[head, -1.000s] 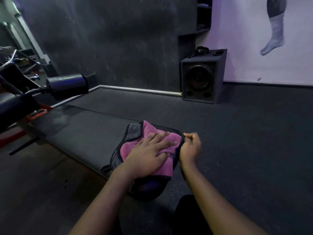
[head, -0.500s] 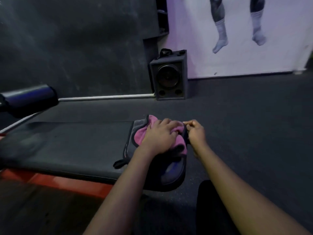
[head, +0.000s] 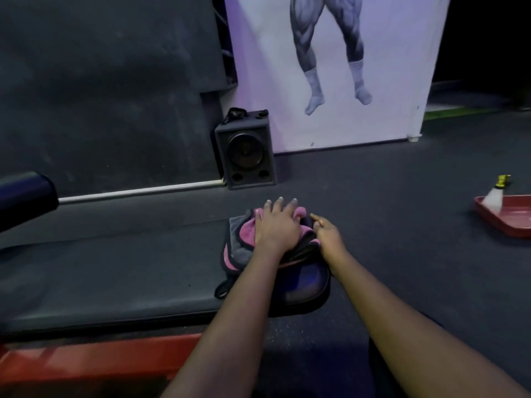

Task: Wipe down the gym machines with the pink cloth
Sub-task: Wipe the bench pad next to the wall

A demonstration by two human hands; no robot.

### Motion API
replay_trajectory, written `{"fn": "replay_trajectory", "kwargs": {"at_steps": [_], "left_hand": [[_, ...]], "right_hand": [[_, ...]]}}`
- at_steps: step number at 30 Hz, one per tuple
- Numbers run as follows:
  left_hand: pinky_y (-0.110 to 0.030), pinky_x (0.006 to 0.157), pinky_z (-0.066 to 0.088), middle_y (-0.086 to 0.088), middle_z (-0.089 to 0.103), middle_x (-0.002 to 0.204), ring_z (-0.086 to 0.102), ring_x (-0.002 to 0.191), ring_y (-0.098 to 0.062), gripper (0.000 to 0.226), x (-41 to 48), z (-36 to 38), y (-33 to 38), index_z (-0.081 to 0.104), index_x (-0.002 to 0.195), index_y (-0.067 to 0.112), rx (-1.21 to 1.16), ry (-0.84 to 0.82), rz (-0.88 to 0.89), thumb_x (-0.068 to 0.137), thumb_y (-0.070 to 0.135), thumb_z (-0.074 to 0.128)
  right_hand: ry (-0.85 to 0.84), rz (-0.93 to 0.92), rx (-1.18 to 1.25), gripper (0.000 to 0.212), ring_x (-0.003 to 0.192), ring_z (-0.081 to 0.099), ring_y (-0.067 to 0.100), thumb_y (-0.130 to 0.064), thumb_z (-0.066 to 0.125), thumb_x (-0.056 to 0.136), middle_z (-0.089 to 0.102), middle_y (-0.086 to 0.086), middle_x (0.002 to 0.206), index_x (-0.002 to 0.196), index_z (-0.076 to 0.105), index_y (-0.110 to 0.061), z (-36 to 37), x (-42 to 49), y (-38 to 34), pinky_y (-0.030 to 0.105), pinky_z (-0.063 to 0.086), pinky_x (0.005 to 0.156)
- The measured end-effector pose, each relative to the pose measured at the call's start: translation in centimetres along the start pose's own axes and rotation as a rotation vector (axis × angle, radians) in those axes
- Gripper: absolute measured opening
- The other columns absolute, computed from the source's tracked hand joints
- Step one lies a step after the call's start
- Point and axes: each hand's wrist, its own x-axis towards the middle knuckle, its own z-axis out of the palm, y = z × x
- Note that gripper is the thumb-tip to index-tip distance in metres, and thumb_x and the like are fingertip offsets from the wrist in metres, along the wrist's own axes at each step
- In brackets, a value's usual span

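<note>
The cloth (head: 247, 234) lies bunched on the bench's (head: 115, 271) right end under the left hand (head: 275, 229), fingers straight and pressing, with the right hand (head: 329, 238) pinching its edge; the bench's length runs leftward, favouring the left hand.
</note>
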Motion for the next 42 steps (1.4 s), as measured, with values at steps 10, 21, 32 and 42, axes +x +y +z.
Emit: {"fn": "replay_trajectory", "kwargs": {"at_steps": [10,21,32,42], "left_hand": [[-0.069,0.117,0.008,0.014,0.023,0.164,0.013,0.153,-0.024,0.048,-9.6,-1.4,-2.3,0.024,0.15,0.055,-0.046,-0.053,0.079,0.104,0.047,0.03],[-0.066,0.12,0.003,0.004,0.024,0.166,0.016,0.153,-0.026,0.054,-3.0,-0.4,-1.1,0.029,0.156,0.038,-0.098,0.004,-0.03,0.104,0.05,0.034],[-0.034,0.083,0.041,-0.014,0.07,0.096,0.061,0.096,-0.033,0.023,-11.3,-5.0,-8.1,0.071,0.1,0.01,-0.56,0.918,-0.385,0.092,0.008,0.049],[-0.062,0.113,0.025,-0.024,0.025,0.161,0.021,0.147,-0.042,0.057,-15.6,-1.7,-12.7,0.042,0.149,0.005,-0.371,0.92,-1.133,0.101,0.035,0.051]], "right_hand": [[0.044,-0.037,-0.086,0.036,0.127,0.056,0.021,-0.009,0.042,0.108,0.061,0.008,0.139,0.137,0.062,-0.01,-0.5,-0.9,-0.1,0.024,0.04,0.104],[0.061,-0.075,-0.463,0.036,0.133,0.054,0.028,-0.021,0.045,0.107,0.061,0.007,0.143,0.138,0.064,-0.019,-1.2,-1.4,-1.2,0.028,0.038,0.108],[-0.449,-0.265,-1.256,0.114,0.153,-0.004,0.049,-0.105,0.027,0.063,0.004,0.004,0.172,0.16,0.014,-0.046,6.4,-9.2,-9.4,0.08,0.001,0.11],[-0.533,-0.601,-1.323,0.065,0.153,0.011,0.037,-0.063,0.029,0.097,0.02,0.004,0.168,0.158,0.023,-0.039,3.1,-10.0,-6.5,0.072,0.012,0.116]]}}
